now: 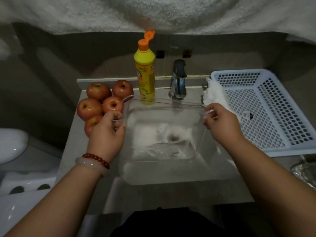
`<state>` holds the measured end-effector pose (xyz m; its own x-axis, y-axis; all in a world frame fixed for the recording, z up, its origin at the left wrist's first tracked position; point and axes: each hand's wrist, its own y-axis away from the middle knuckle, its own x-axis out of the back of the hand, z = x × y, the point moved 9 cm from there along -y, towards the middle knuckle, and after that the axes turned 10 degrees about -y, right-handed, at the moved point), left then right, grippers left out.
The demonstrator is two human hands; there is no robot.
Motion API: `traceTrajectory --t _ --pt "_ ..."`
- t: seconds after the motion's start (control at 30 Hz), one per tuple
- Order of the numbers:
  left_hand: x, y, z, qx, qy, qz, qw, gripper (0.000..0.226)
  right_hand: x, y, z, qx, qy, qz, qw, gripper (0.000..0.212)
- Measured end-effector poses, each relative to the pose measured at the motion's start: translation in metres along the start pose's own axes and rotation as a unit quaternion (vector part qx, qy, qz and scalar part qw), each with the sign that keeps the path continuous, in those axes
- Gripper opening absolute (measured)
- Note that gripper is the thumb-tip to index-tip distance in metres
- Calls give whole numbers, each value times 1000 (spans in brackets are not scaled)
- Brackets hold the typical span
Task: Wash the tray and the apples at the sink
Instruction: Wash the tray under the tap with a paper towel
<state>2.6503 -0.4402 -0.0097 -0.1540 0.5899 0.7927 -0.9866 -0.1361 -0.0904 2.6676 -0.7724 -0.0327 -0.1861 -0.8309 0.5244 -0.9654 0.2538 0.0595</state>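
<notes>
A clear plastic tray hangs over the sink basin, with foam showing through it around the drain. My left hand grips the tray's left handle. My right hand grips its right handle. Several red apples lie in a cluster on the counter left of the sink, just beyond my left hand. The chrome faucet stands behind the tray's far rim; I see no water running.
A yellow dish-soap bottle with its orange cap flipped open stands between the apples and the faucet. A white perforated basket sits right of the sink, a white cloth draped on its near-left rim. A toilet is at the far left.
</notes>
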Motion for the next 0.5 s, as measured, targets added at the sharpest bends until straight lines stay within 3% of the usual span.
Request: traceTrajectory --t 0.23,0.5 --pt "5 9 -1 -14 -6 -2 1000 13 17 30 -12 37 30 28 998 8" --pt "0 14 -16 28 -3 -39 999 19 21 53 -20 82 106 25 991 13"
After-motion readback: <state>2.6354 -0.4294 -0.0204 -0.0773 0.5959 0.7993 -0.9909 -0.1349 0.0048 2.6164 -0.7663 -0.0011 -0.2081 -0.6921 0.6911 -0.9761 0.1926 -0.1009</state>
